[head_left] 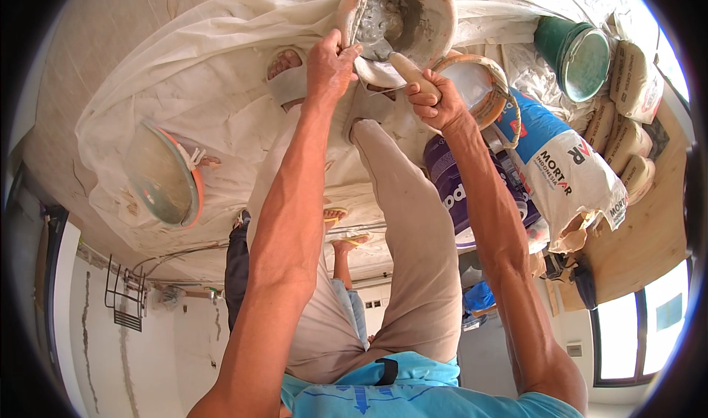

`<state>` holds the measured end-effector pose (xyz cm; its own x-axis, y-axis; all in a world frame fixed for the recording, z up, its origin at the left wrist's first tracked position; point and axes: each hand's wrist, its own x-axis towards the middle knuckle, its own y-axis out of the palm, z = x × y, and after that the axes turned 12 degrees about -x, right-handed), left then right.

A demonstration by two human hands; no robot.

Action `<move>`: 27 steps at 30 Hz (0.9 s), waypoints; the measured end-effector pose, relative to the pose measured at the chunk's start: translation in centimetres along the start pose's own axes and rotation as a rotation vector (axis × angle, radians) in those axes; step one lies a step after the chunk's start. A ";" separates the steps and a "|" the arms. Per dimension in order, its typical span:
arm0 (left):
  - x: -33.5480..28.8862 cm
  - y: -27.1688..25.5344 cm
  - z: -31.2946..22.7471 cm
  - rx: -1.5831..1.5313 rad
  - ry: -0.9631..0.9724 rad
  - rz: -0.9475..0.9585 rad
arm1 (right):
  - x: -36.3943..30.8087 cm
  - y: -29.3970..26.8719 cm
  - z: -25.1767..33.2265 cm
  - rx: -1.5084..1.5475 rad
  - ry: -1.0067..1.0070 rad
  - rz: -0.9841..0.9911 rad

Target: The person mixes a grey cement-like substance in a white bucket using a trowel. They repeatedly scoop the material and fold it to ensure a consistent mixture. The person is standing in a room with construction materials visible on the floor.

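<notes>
Partly hidden trowel blade (375, 48) sits inside bucket (435, 12).

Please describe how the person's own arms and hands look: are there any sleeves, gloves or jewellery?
Both forearms are bare, with no gloves, watch or rings visible on the left hand or right hand. Short light-blue T-shirt sleeves show only near the shoulders.
</notes>
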<state>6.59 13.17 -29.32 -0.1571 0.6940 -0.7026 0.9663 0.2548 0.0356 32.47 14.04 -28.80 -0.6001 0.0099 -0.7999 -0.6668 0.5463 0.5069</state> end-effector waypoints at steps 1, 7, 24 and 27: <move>0.0 0.0 0.0 0.011 -0.009 0.006 | 0.2 -0.2 -0.5 0.042 0.002 0.056; 0.2 -0.2 0.1 0.045 -0.036 0.029 | 0.7 1.5 -3.1 0.217 -0.109 0.209; 0.1 -0.8 0.7 -0.122 -0.044 -0.044 | -4.5 8.6 -1.4 -1.428 -0.470 -0.818; 0.2 -0.8 0.5 -0.123 -0.053 -0.037 | -5.0 7.4 0.0 -2.185 -0.709 -1.075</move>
<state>5.92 12.75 -29.89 -0.1784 0.6469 -0.7414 0.9272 0.3626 0.0933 30.54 18.06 -21.03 -0.0857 0.8038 -0.5886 -0.0759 -0.5944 -0.8006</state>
